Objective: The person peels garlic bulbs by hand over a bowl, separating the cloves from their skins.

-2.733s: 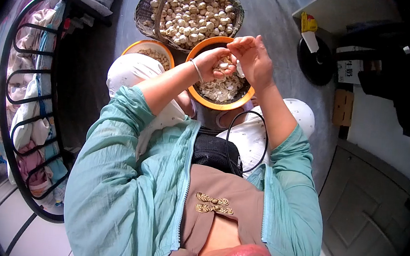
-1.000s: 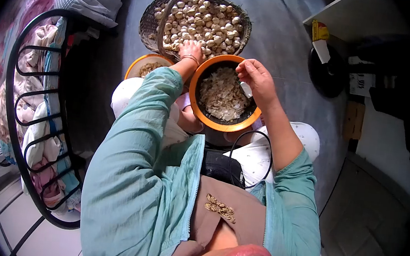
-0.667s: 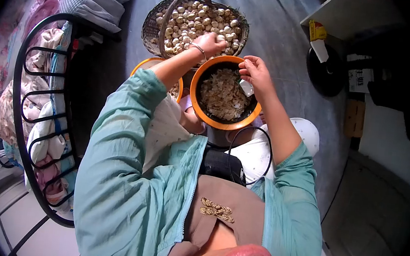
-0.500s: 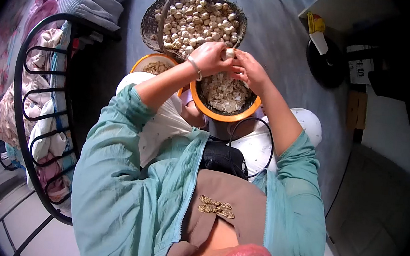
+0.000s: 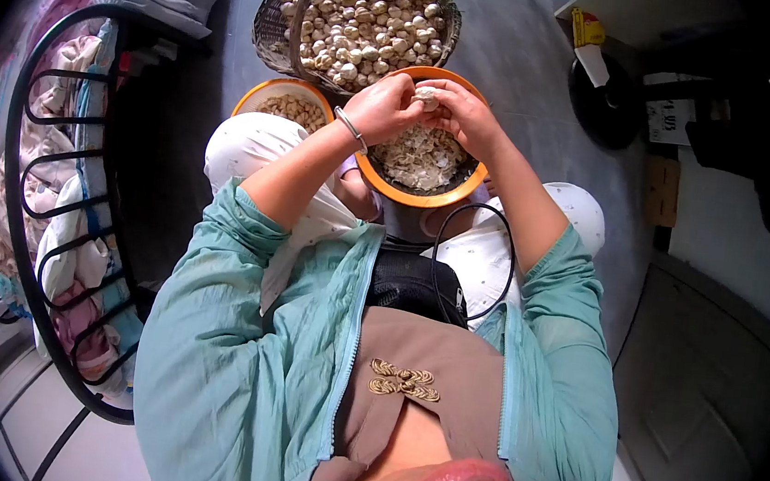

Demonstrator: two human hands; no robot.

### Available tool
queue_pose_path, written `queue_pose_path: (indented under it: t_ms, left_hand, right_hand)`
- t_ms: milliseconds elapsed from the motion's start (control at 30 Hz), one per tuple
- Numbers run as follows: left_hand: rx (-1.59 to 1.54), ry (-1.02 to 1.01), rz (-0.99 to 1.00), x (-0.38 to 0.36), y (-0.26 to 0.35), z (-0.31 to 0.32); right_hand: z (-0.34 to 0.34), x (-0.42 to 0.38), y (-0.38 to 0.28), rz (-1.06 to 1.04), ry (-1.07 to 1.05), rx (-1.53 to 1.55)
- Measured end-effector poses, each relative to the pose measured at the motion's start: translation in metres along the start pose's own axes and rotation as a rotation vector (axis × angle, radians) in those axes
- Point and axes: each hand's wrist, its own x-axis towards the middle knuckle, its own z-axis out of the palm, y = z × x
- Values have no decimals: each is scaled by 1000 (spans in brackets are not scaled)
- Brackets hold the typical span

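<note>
A whitish garlic bulb (image 5: 427, 97) is pinched between my two hands above an orange-rimmed bowl (image 5: 419, 197). My left hand (image 5: 381, 108), with a bracelet on the wrist, has its fingers closed on the bulb's left side. From the right, the fingers of my right hand (image 5: 464, 116) are bent around the same bulb. Papery garlic skins (image 5: 421, 159) fill much of the bowl below. Just beyond my hands stands a wicker basket (image 5: 270, 37) heaped with whole garlic bulbs (image 5: 373, 31).
Left of the skins, a smaller orange-rimmed bowl (image 5: 255, 96) holds garlic cloves (image 5: 294, 111). A black metal rail (image 5: 19, 140) with fabrics behind it runs along my left. At right are a round black object (image 5: 606, 109) and a yellow packet (image 5: 589, 28). A black cable (image 5: 440, 246) loops over my lap.
The basket and bowls sit slightly higher and further left in view. Both hands have come slightly nearer the body relative to the basket, still holding the garlic bulb.
</note>
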Motion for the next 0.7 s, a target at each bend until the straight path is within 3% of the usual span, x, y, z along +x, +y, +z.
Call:
queue_pose_path:
  t_ms: [67, 167, 400, 567, 633, 700]
  left_hand:
    - [141, 17, 78, 4, -3, 5]
    - [246, -85, 30, 6, 8, 1]
    - [282, -44, 21, 9, -8, 21]
    - [226, -38, 16, 10, -11, 20]
    - [-49, -71, -54, 14, -13, 17]
    - [-100, 2, 14, 18, -19, 17]
  right_hand:
    - [-2, 2, 3, -32, -5, -33]
    - [-5, 6, 10, -114, -5, -135]
    - [-6, 6, 15, -211, 53, -430]
    - [-8, 3, 10, -136, 11, -325]
    - [-7, 1, 8, -99, 15, -287]
    - [-11, 5, 8, -21, 2, -34]
